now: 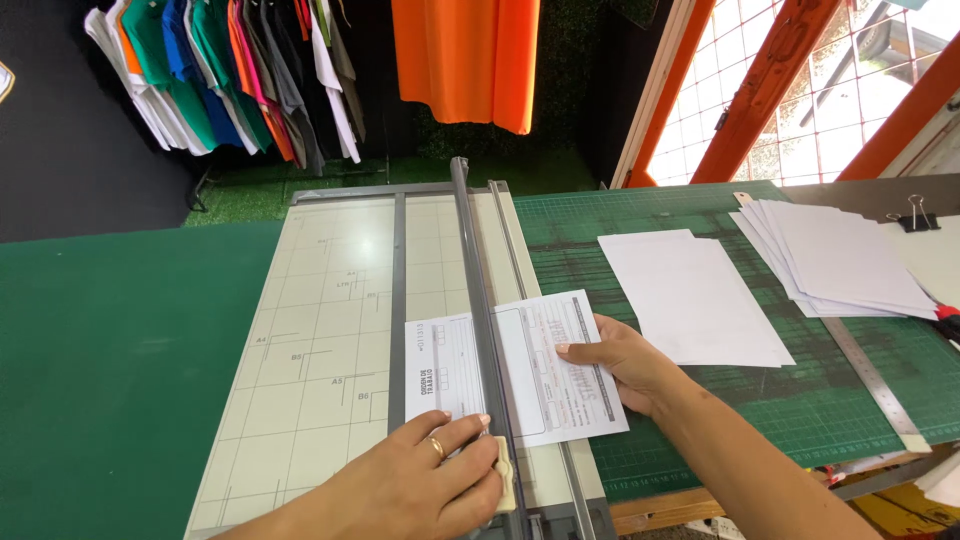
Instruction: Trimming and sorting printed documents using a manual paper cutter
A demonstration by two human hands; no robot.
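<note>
Your left hand (420, 480) rested closed over the cream-coloured cutter head (500, 478) at the near end of the grey rail (478, 300) of the paper trimmer (320, 330), fingers curled over the knob, a ring on one finger. Your right hand (620, 368) lay flat and open on the printed form (520, 370), fingers spread narrowly, gripping nothing; it only pressed the sheet down.

The form lay across the trimmer bed, passing under the rail, with its left part on the gridded cream board and its right part reaching over onto the green cutting mat (700, 420). Its edges ran roughly parallel to the board's grid lines.

For a clean cut at this stage, it appeared advisable that you:

1. Kept the right palm pressing flat, with fingertips well clear of the rail's path.
2. Checked the form's edge against the printed grid before moving the head.
3. Pressed the cutter head down evenly and ran it along the rail in one steady stroke; a hesitant stroke would likely have torn the paper.

To the right on the mat lay a stack of plain white sheets (690, 295), a fanned pile of further sheets (840, 260), a steel ruler (870, 375) and a black binder clip (915, 220). Coloured shirts (220, 70) hung on a rack behind.
</note>
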